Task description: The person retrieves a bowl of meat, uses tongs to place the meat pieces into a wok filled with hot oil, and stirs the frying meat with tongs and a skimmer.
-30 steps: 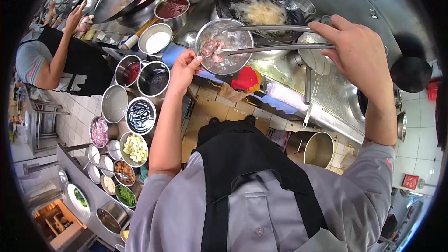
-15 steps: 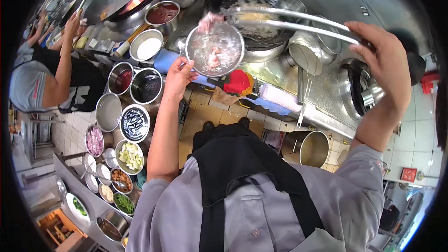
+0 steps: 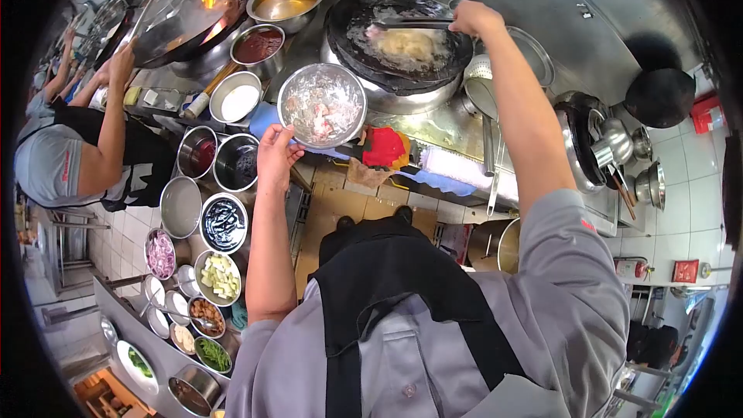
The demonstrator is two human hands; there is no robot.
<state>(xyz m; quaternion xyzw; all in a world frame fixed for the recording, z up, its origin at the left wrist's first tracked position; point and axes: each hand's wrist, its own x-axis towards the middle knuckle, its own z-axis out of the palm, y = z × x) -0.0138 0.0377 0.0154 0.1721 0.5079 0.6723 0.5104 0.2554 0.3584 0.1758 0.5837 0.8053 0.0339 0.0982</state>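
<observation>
My left hand (image 3: 276,158) grips the near rim of a steel bowl (image 3: 294,130). In it lie pink meat pieces (image 3: 321,118) dusted with white powder. My right hand (image 3: 475,18) is closed around metal tongs (image 3: 418,23), which reach leftward over a black wok (image 3: 458,60). A pinkish piece, probably meat, shows at the tongs' tips, though blurred. Pale food (image 3: 410,45) fries in bubbling oil in the wok. The bowl is held just left of the wok, in front of the stove.
Sauce bowls (image 3: 258,45) and a bowl of white powder (image 3: 237,99) stand left of the wok. A skimmer (image 3: 481,94) rests at its right. Ingredient bowls (image 3: 218,275) line my left side. Further left, a co-worker (image 3: 58,162) handles a flaming wok (image 3: 186,42).
The tongs have swung from above the bowl to over the wok, with my right hand moving left and forward. The bowl has shifted slightly left and down.
</observation>
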